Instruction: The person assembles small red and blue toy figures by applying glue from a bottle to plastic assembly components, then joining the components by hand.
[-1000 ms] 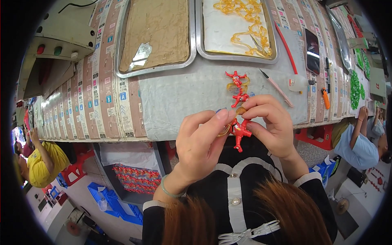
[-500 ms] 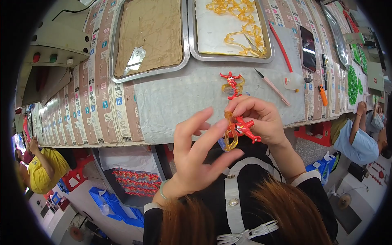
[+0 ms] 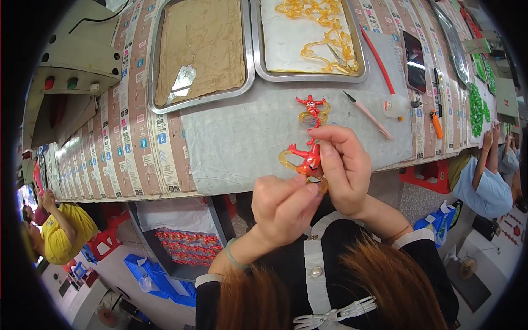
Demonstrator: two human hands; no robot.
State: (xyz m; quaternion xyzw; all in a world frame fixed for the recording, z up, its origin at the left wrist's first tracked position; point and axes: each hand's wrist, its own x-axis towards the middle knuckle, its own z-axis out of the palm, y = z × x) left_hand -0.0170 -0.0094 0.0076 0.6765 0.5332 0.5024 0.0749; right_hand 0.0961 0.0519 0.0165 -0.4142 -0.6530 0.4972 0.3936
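Note:
Between my hands is a small red toy figure (image 3: 311,159) with a yellow translucent loop (image 3: 286,159) curling around it. My right hand (image 3: 347,168) pinches the figure from the right, thumb and forefinger near its upper end. From below, the bent fingers of my left hand (image 3: 286,208) close on its lower end and the loop there. A second red figure (image 3: 311,105), also with a yellow translucent piece, lies on the grey sheet (image 3: 236,137) just beyond my right fingertips.
Two metal trays stand at the back: one with a brown surface (image 3: 201,49), one with yellow translucent pieces (image 3: 330,33). To the right lie a pointed pink-handled tool (image 3: 368,114), a small bottle (image 3: 394,106), a phone (image 3: 413,60) and an orange tool (image 3: 436,125). An open drawer (image 3: 187,245) holds rows of red figures.
The held figure has turned upright and moved slightly up and left. My left hand, spread beside it before, has closed on its lower end.

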